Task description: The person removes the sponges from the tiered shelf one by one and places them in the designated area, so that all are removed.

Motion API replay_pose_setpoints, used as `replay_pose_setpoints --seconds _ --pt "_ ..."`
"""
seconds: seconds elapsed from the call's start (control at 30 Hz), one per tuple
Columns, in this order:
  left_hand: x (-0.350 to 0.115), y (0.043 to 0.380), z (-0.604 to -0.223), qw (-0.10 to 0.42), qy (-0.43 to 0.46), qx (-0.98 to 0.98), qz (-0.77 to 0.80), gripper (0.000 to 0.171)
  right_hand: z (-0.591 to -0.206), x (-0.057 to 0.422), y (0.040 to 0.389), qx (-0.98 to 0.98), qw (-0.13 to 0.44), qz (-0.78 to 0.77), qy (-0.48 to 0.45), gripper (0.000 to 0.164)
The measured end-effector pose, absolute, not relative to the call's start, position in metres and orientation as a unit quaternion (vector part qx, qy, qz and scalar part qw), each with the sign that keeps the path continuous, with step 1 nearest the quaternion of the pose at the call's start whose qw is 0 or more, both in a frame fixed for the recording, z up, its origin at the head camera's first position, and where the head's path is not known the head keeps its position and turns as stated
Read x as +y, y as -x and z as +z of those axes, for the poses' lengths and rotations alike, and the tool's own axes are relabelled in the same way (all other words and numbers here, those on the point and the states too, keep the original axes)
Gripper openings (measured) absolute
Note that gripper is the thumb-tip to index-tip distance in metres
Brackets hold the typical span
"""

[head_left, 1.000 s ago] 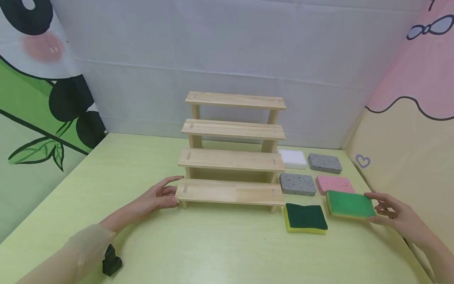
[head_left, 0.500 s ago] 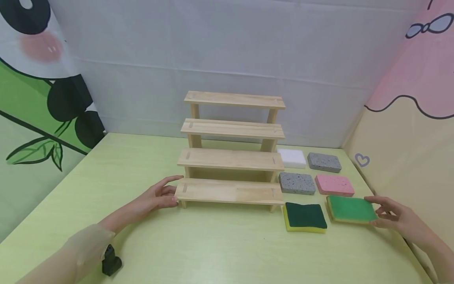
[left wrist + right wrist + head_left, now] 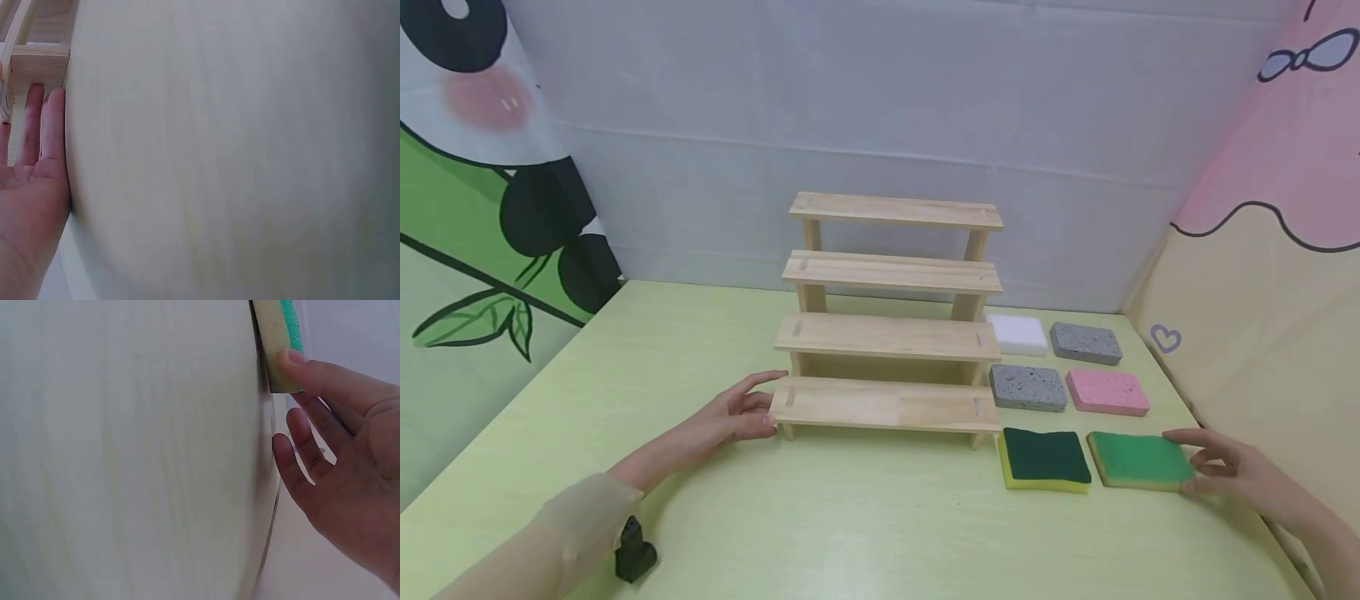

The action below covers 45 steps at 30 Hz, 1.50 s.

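A stepped wooden display rack [image 3: 887, 337] stands mid-table with several shelves. My left hand [image 3: 741, 415] holds the left end of its lowest shelf, thumb at the front corner and index finger at the back one. In the left wrist view, other fingers [image 3: 55, 125] reach under the shelf to its support. At the right, my right hand [image 3: 1240, 475] pinches the right edge of a sponge with a bright green top [image 3: 1138, 460], thumb against its side [image 3: 278, 362]. The sponge looks flat on the table, beside a yellow sponge with a dark green top [image 3: 1047, 457].
Behind these sponges lie a speckled grey block [image 3: 1028, 388], a pink sponge [image 3: 1108, 392], a white sponge [image 3: 1018, 335] and another grey block [image 3: 1086, 342]. A grey cloth wall [image 3: 880, 100] closes off the back. The right wall [image 3: 1262, 333] is near my right hand.
My right hand has brought the green sponge down and toward me, from partly over the pink sponge to beside the dark green one. My left hand has stayed at the shelf.
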<state>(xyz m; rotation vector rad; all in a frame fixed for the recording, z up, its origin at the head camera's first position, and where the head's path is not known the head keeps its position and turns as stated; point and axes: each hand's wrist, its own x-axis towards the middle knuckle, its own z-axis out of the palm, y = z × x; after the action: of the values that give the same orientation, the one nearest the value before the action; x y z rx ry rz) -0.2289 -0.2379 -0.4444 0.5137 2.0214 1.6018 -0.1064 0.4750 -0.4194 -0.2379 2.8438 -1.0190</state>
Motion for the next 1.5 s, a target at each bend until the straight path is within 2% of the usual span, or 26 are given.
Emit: replay_pose_setpoints --seconds 0.43,0.63,1.5 --pt "-0.237 0.2274 -0.442 0.253 -0.192 0.745 0.586 0.071 -0.4188 0.4753 0.1069 0.929 0.088 -0.341 0.112 0.062" --pt "-0.2372 0.2274 -0.4423 0.252 -0.198 0.739 0.593 0.072 -0.4203 0.4745 0.1071 0.929 0.084 -0.339 0.124 0.063" --pt "-0.2387 0.2287 -0.4449 0.251 -0.201 0.738 0.594 0.071 -0.4183 0.4753 0.1054 0.93 0.107 -0.337 0.1 0.066"
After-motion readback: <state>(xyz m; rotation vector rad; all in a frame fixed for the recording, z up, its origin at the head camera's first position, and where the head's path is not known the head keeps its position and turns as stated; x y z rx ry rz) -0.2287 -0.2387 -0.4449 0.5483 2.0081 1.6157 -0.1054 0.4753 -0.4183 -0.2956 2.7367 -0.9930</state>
